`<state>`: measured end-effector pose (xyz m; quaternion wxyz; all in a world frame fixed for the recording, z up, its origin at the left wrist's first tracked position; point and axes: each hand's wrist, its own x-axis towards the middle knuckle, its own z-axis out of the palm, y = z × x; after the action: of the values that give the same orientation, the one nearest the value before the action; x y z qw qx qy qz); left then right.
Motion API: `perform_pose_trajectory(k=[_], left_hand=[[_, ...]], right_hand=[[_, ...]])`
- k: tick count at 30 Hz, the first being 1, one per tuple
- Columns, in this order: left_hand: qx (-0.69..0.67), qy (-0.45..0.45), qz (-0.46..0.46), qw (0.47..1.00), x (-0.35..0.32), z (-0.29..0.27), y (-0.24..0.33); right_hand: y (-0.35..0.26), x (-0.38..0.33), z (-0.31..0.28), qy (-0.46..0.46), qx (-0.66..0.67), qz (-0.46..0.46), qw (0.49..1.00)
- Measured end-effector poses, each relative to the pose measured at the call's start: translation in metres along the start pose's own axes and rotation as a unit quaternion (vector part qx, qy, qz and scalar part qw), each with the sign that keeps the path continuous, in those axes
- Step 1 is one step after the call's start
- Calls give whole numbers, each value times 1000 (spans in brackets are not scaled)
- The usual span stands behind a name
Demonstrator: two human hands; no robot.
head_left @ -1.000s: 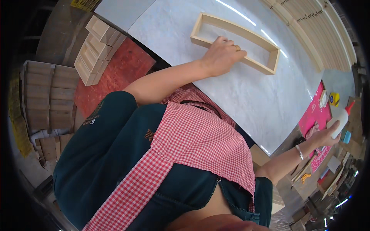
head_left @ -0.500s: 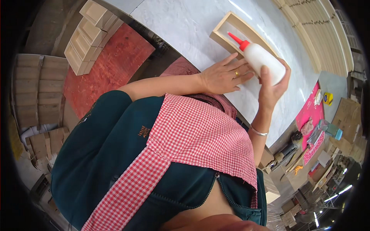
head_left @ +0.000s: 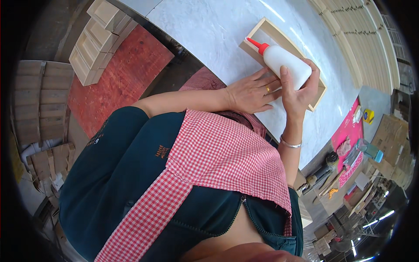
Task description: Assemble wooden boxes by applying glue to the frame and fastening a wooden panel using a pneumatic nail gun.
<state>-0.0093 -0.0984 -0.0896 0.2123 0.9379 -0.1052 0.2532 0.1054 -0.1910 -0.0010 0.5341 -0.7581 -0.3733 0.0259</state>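
A white squeeze bottle [head_left: 286,63] with a red cap and pointed red nozzle lies tilted in my right hand [head_left: 303,89], which is wrapped round its body. Its nozzle tip points left, at the near-left corner of a shallow wooden frame [head_left: 305,53]. That frame, of thin pale boards, rests on the grey-white tabletop [head_left: 200,26]; the bottle and my right hand hide part of it. Beside the frame's near side, my left hand [head_left: 253,92] has its fingers spread and holds nothing that I can see. A ring is on one of its fingers.
Tall stacks of pale wooden strips [head_left: 349,39] stand at the far right. Several small wooden boxes [head_left: 94,46] are piled on a red board [head_left: 126,74] at left. A pink sheet [head_left: 349,131] with tools and a clear jar [head_left: 370,149] is at right.
The bottle in my right hand has moved left, so its nozzle tip is now at the frame's near-left corner. My left hand has shifted slightly down and stays spread.
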Motion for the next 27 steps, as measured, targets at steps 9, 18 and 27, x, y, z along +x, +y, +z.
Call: perform_pose_trajectory(k=[9, 18, 27], left_hand=[[-13, -4, -13, 1000, 5, -4, 1], [-2, 12, -7, 1000, 5, -2, 2], [-7, 11, -8, 1000, 9, -5, 4]], right_hand=[[6, 19, 7, 43, -53, -29, 997], [11, 44, 13, 88, -95, -51, 990], [15, 44, -1, 110, -126, -43, 985]])
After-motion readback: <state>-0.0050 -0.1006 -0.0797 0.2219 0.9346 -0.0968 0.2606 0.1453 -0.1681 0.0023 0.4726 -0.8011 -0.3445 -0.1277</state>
